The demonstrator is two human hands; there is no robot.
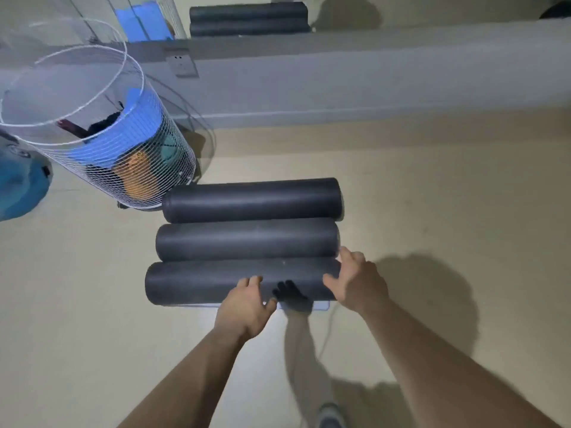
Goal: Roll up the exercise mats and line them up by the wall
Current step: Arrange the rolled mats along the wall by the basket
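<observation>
Three rolled black mats lie side by side on the beige floor, parallel to the wall: the far roll (251, 200), the middle roll (247, 240) and the near roll (197, 282). My left hand (247, 305) rests with straight fingers on the near roll's front side, around its middle. At that roll's right end, my right hand (355, 284) touches it with spread fingers, the fingertips reaching the seam with the middle roll. Neither hand curls round the roll.
A white wire-mesh basket (40, 125) holding balls and a blue mat stands at the left, touching the far roll's left end. A blue ball (21, 186) sits at the left edge. The grey wall base (340, 84) carries a socket (182, 64); a mirror above reflects the rolls.
</observation>
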